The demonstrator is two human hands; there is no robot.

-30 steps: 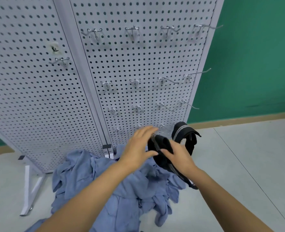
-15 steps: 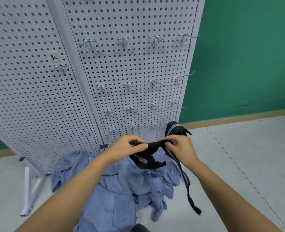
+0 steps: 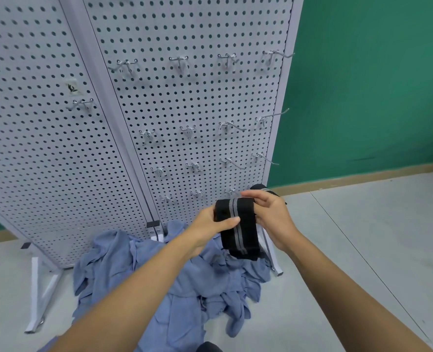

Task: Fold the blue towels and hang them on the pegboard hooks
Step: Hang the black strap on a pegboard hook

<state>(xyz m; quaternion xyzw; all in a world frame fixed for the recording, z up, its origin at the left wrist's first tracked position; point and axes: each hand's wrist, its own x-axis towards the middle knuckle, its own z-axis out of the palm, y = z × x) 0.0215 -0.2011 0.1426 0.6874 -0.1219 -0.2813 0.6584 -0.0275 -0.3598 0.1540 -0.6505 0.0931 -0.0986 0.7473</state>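
Pinching black band (image 3: 238, 224) under left hand (image 3: 210, 222) thumb; curling right hand (image 3: 271, 214) round its folded top, likely to keep fold flat. Leaving towels (image 3: 174, 288) heaped on floor (image 3: 362, 237) at pegboard (image 3: 197, 97) foot, beneath bare hooks (image 3: 226, 59).

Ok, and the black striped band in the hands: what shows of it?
The black band is a broad strip of woven-looking fabric with two grey stripes down its middle. It is folded over at the top and hangs above the blue towels. The left hand pinches its left side, the right hand its right.
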